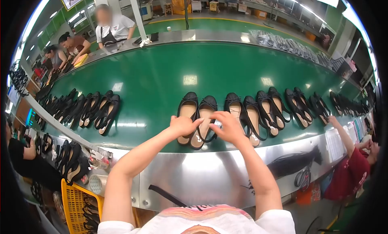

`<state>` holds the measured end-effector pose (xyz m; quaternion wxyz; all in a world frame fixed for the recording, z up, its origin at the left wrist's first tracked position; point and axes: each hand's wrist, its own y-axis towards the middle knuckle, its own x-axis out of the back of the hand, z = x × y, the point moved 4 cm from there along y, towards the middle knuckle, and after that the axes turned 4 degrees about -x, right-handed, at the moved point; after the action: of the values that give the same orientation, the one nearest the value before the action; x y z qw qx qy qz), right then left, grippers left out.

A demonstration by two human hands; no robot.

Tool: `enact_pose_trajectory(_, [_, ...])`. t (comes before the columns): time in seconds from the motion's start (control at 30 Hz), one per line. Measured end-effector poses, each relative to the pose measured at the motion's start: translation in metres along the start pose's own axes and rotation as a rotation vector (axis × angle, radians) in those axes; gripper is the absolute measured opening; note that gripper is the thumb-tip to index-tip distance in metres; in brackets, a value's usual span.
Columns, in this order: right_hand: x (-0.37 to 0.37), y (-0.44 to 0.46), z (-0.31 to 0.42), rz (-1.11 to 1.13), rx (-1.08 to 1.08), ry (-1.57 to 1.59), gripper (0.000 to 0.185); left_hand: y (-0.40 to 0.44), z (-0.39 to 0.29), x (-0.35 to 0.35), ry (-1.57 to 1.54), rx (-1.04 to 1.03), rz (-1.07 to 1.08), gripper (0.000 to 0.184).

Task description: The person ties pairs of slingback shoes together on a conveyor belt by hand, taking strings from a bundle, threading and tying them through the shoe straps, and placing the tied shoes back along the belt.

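Note:
A pair of black slingback flats with small bows and beige insoles lies on the green belt (149, 72), toes pointing away from me. My left hand (184, 126) is over the left shoe (187, 108) of this pair, its thumb stretched toward the right shoe (206, 112). My right hand (228, 127) reaches in from the right over the right shoe's edge, thumb and forefinger apart. A small pale patch shows between those fingers; I cannot make out what it is. Both hands look open. Close to the right hand sits another black flat (233, 102).
More black shoes line the belt at left (107, 110) and right (299, 106). A steel ledge (182, 169) runs before me, with a black strap (165, 195) on it. A yellow basket (76, 201) and tape roll (97, 183) are at left. A co-worker's arm (341, 131) reaches in at right.

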<state>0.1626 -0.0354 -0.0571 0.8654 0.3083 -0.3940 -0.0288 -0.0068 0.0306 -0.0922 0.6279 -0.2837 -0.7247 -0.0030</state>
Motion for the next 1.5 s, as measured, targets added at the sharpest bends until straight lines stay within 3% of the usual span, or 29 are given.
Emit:
enact_pose_trajectory(0.1, [0.046, -0.043, -0.020, 0.194, -0.249, -0.008, 0.019, 0.004, -0.008, -0.001, -0.041, 0.066, -0.097, 0.069])
enact_pose_trajectory(0.17, [0.074, -0.083, -0.030, 0.380, -0.304, -0.147, 0.016, 0.019, -0.005, -0.012, -0.029, 0.087, -0.146, 0.068])
enact_pose_trajectory(0.23, [0.104, -0.124, -0.030, 0.511, -0.331, -0.340, 0.015, 0.032, -0.002, -0.023, -0.036, 0.041, -0.251, 0.036])
enact_pose_trajectory(0.33, [0.123, -0.173, -0.030, 0.618, -0.457, -0.398, 0.013, 0.031, -0.001, -0.021, -0.067, 0.008, -0.326, 0.030])
enact_pose_trajectory(0.37, [0.120, -0.194, -0.046, 0.533, -0.489, -0.265, 0.011, 0.029, -0.004, -0.021, -0.014, 0.004, -0.357, 0.031])
enact_pose_trajectory(0.5, [0.125, -0.197, -0.038, 0.345, -0.434, -0.276, 0.013, 0.025, -0.005, -0.023, -0.027, 0.032, -0.384, 0.031])
enact_pose_trajectory(0.57, [0.126, -0.192, -0.036, 0.330, -0.619, -0.210, 0.014, 0.019, -0.001, -0.018, -0.036, 0.063, -0.385, 0.031])
enact_pose_trajectory(0.63, [0.125, -0.188, -0.035, 0.313, -0.651, -0.195, 0.014, 0.017, 0.004, -0.019, -0.056, 0.092, -0.387, 0.030])
enact_pose_trajectory(0.7, [0.123, -0.188, -0.035, 0.155, -0.702, -0.232, 0.014, 0.011, 0.014, -0.023, -0.095, 0.165, -0.375, 0.032])
enact_pose_trajectory(0.73, [0.120, -0.190, -0.038, 0.128, -0.583, -0.261, 0.010, 0.016, 0.020, -0.034, -0.093, 0.158, -0.358, 0.033])
enact_pose_trajectory(0.87, [0.111, -0.168, -0.032, 0.043, -0.455, -0.389, 0.005, 0.009, 0.019, -0.028, -0.090, 0.123, -0.278, 0.037])
enact_pose_trajectory(0.93, [0.100, -0.151, -0.028, 0.005, -0.479, -0.332, 0.005, 0.001, 0.016, -0.013, -0.030, 0.101, -0.345, 0.040])
enact_pose_trajectory(0.97, [0.087, -0.144, -0.029, -0.065, -0.596, -0.142, 0.006, 0.001, 0.019, -0.009, 0.060, 0.084, -0.457, 0.039])
enact_pose_trajectory(1.03, [0.068, -0.107, -0.011, -0.052, -0.650, 0.100, 0.009, 0.005, 0.022, 0.006, 0.103, -0.072, -0.652, 0.028])
enact_pose_trajectory(1.13, [0.034, -0.041, 0.007, -0.118, -0.554, 0.178, 0.010, 0.015, 0.022, 0.031, 0.075, -0.303, -0.711, 0.016])
enact_pose_trajectory(1.23, [-0.014, 0.016, 0.004, -0.148, -0.537, 0.452, 0.012, 0.039, 0.017, 0.044, 0.056, -0.476, -0.616, 0.012])
enact_pose_trajectory(1.3, [-0.054, 0.038, -0.016, -0.086, -0.750, 0.545, 0.012, 0.056, 0.012, 0.046, 0.079, -0.525, -0.550, 0.013])
enact_pose_trajectory(1.33, [-0.072, 0.037, -0.027, -0.073, -0.776, 0.537, 0.010, 0.065, 0.009, 0.043, 0.098, -0.574, -0.490, 0.013])
enact_pose_trajectory(1.43, [-0.108, 0.020, -0.050, -0.029, -0.740, 0.353, 0.008, 0.078, 0.000, 0.034, 0.457, -0.656, -0.483, 0.058])
enact_pose_trajectory(1.47, [-0.109, 0.017, -0.046, -0.038, -0.676, 0.245, 0.009, 0.086, -0.003, 0.032, 0.517, -0.646, -0.358, 0.088])
enact_pose_trajectory(1.5, [-0.111, 0.017, -0.043, -0.044, -0.609, 0.137, 0.010, 0.092, -0.006, 0.034, 0.515, -0.647, -0.347, 0.088])
